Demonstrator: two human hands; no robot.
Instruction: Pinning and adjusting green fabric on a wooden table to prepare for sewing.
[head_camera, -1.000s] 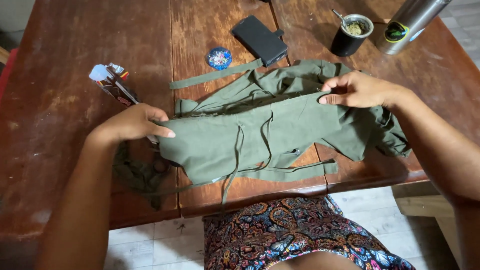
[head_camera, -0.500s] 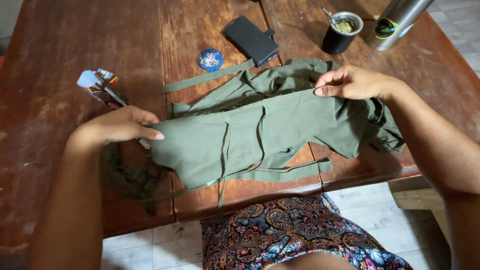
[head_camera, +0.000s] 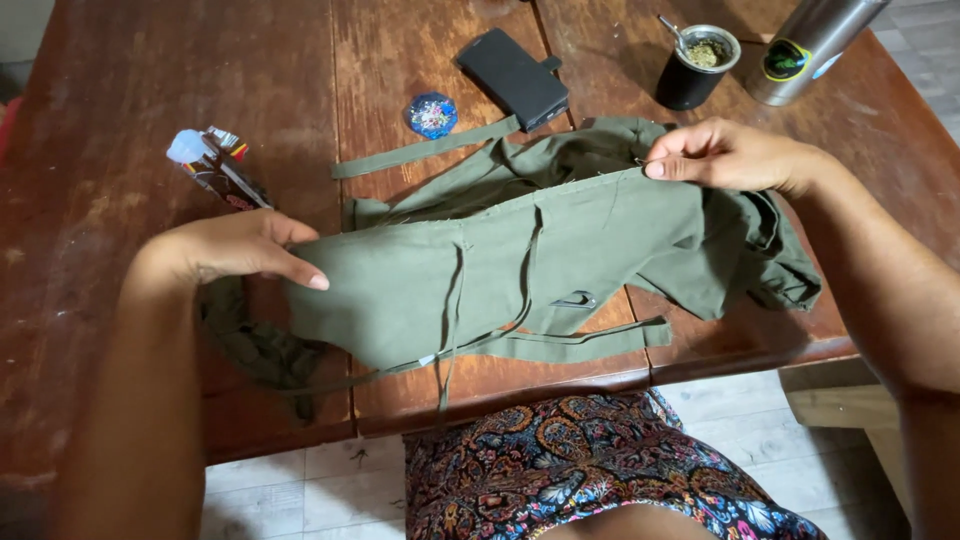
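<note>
An olive green garment (head_camera: 560, 260) with loose straps and a small buckle lies spread across the near edge of the wooden table (head_camera: 100, 330). My left hand (head_camera: 235, 248) grips its left end, fingers curled over the fabric edge. My right hand (head_camera: 725, 155) pinches the upper right edge of the cloth, where pins seem to sit along a seam. A separate green strap (head_camera: 425, 152) lies flat just beyond the garment.
A black case (head_camera: 512, 76) lies at the back centre, a small round blue pin container (head_camera: 432, 114) beside it. A dark cup with a metal straw (head_camera: 696, 64) and a steel flask (head_camera: 806, 45) stand back right. A small packet and bottle (head_camera: 212, 165) rest at left.
The view has shifted a little. Both hands keep hold of the garment, and its top edge has been pulled straighter between them.
</note>
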